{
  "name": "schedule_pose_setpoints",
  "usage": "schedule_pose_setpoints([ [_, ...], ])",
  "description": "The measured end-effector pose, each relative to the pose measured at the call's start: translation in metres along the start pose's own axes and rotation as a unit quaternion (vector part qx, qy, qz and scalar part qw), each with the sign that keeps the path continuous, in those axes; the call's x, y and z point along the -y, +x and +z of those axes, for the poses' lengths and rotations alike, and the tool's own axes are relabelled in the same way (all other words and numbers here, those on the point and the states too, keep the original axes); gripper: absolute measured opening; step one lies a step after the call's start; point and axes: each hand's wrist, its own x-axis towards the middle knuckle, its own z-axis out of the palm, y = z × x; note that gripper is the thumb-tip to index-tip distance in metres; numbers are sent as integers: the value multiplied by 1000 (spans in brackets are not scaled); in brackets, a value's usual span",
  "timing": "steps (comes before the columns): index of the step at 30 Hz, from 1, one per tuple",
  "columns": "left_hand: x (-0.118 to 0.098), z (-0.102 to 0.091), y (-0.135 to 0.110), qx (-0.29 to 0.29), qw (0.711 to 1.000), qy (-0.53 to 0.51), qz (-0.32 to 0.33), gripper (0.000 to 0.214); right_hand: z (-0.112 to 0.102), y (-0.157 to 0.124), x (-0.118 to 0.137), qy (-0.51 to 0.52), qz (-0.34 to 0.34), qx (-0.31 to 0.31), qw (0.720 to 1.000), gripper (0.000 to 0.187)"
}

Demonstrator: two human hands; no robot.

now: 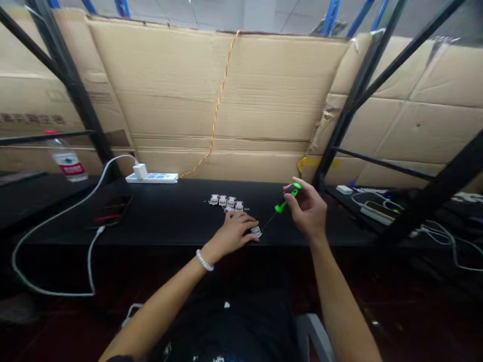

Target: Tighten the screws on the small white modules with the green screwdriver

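My right hand (pixel 310 208) is closed around the green and black handle of a screwdriver (pixel 290 197). Its thin shaft slants down to the left, and the tip is at or close to a small white part (pixel 256 231) on the black table. My left hand (pixel 238 227) presses down on the table with its fingers around that part, which they partly cover. Just beyond the left fingers, several small white parts with pinkish-purple details (pixel 226 201) lie in a slanting row. I cannot make out their exact kind.
A white power strip (pixel 156 178) with a plugged-in charger (pixel 140 171) sits at the back left of the black table (pixel 177 216). A phone (pixel 113 210) on a white cable lies at left, near a water bottle (pixel 68 160). Cardboard (pixel 181 95) and black metal posts (pixel 345 110) enclose the table.
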Motion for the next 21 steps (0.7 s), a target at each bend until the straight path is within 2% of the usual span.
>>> schedule_pose_setpoints([
  [7,0,2,3,-7,1000,5,1,39,1,-4,1,-13,-7,16,1000,47],
  [14,0,1,3,-3,1000,5,1,39,5,-5,9,-41,-28,0,999,46],
  [21,-1,2,4,-5,1000,-1,3,38,10,-8,12,-121,-58,-5,991,44],
])
